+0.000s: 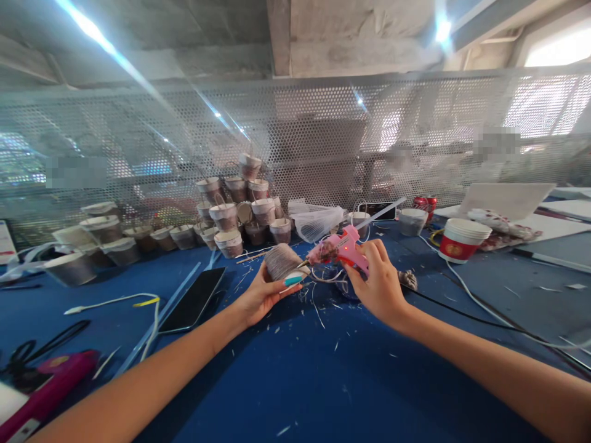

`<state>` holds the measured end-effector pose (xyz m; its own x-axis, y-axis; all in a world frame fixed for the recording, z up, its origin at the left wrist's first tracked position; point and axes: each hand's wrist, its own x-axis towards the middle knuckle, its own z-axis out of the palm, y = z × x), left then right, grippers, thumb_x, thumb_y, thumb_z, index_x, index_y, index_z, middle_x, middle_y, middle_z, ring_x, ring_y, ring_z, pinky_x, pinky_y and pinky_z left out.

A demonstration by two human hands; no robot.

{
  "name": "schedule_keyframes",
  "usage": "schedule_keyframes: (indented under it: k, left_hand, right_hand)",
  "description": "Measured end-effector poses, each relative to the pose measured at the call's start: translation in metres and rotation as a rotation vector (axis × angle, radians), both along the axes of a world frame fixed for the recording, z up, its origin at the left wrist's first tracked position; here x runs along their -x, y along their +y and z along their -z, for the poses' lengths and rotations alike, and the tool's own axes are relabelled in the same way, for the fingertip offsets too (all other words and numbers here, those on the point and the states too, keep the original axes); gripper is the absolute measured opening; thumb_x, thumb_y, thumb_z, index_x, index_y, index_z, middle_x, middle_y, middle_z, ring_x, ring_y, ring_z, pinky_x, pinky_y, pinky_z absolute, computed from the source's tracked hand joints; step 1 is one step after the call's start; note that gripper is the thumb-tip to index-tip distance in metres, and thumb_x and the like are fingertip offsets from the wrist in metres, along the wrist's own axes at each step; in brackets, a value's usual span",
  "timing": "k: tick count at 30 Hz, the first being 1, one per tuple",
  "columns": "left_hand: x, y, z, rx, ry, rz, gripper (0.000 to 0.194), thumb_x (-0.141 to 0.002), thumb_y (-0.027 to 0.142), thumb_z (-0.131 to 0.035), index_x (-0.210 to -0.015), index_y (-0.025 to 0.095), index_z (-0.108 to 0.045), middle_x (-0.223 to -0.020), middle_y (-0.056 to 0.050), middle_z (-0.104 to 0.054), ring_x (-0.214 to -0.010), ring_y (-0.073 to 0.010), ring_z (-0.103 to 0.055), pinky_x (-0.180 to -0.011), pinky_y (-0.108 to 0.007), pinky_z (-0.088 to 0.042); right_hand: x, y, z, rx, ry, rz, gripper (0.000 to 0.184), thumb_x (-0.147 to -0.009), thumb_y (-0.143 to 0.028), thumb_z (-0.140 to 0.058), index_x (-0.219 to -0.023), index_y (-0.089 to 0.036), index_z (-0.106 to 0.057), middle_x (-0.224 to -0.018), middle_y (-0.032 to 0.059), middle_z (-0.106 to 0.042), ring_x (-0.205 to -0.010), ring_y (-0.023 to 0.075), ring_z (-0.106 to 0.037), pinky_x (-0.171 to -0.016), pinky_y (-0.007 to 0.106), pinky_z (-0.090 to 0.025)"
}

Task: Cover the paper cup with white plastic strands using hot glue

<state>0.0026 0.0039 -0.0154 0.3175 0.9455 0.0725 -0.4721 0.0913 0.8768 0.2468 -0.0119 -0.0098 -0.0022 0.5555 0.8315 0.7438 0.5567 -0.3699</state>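
My left hand (258,299) is closed around a small grey-brown cup (280,261), tipped on its side with its pale rim toward me and to the right. The thumb, with a turquoise nail, lies along that rim. My right hand (381,284) grips a pink hot glue gun (348,245) by its handle. Its nozzle points left and meets or nearly meets the cup's rim; I cannot tell which. A clear glue stick (386,210) juts out of the gun's back. Beneath the gun are a loop of pale cord and a dark blue round thing, partly hidden.
Similar small cups (225,216) are stacked at the back, with more at the left. A black phone (194,300) lies left of my hand. At right stand a red-and-white paper cup (463,240) and a can (425,204). Cables cross the blue table (332,375); a perforated screen rises behind.
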Motion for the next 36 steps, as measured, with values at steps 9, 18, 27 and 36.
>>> schedule_keyframes:
  k: [9, 18, 27, 36]
  left_hand:
    - [-0.0022, -0.0050, -0.0073, 0.028, 0.003, -0.045, 0.075, -0.057, -0.002, -0.074, -0.121, 0.023, -0.047, -0.109, -0.005, -0.067, -0.101, -0.0274, -0.065, -0.095, -0.049, -0.049]
    - [-0.0006, -0.0038, -0.0044, 0.048, -0.007, 0.010, 0.076, -0.059, -0.001, -0.073, -0.124, 0.021, -0.042, -0.108, -0.007, -0.068, -0.103, -0.0268, -0.064, -0.099, -0.050, -0.046]
    - [-0.0004, -0.0026, -0.0025, 0.071, -0.038, -0.004, 0.075, -0.060, -0.002, -0.071, -0.125, 0.022, -0.044, -0.107, -0.007, -0.068, -0.101, -0.0268, -0.065, -0.097, -0.050, -0.047]
    - [-0.0018, -0.0011, -0.0024, 0.083, -0.010, 0.010, 0.067, -0.061, 0.004, -0.073, -0.121, 0.017, -0.047, -0.109, -0.010, -0.067, -0.105, -0.0279, -0.063, -0.099, -0.046, -0.047]
  right_hand:
    - [-0.0022, 0.0024, -0.0022, -0.005, 0.003, 0.016, 0.016, -0.081, -0.020, -0.050, -0.094, -0.023, -0.042, -0.093, 0.0065, -0.048, -0.081, 0.0220, -0.055, -0.066, 0.040, -0.051]
    - [-0.0015, 0.0019, 0.0006, 0.002, -0.006, 0.034, 0.014, -0.082, -0.021, -0.051, -0.094, -0.023, -0.043, -0.093, 0.0068, -0.049, -0.078, 0.0213, -0.055, -0.063, 0.038, -0.051]
    - [-0.0061, 0.0060, 0.0019, -0.007, -0.006, 0.043, 0.015, -0.082, -0.021, -0.051, -0.094, -0.022, -0.043, -0.094, 0.0071, -0.049, -0.080, 0.0222, -0.055, -0.065, 0.039, -0.051]
    - [-0.0071, 0.0049, 0.0016, 0.006, -0.003, 0.030, 0.014, -0.082, -0.021, -0.050, -0.094, -0.022, -0.043, -0.094, 0.0082, -0.049, -0.079, 0.0225, -0.055, -0.063, 0.039, -0.051]
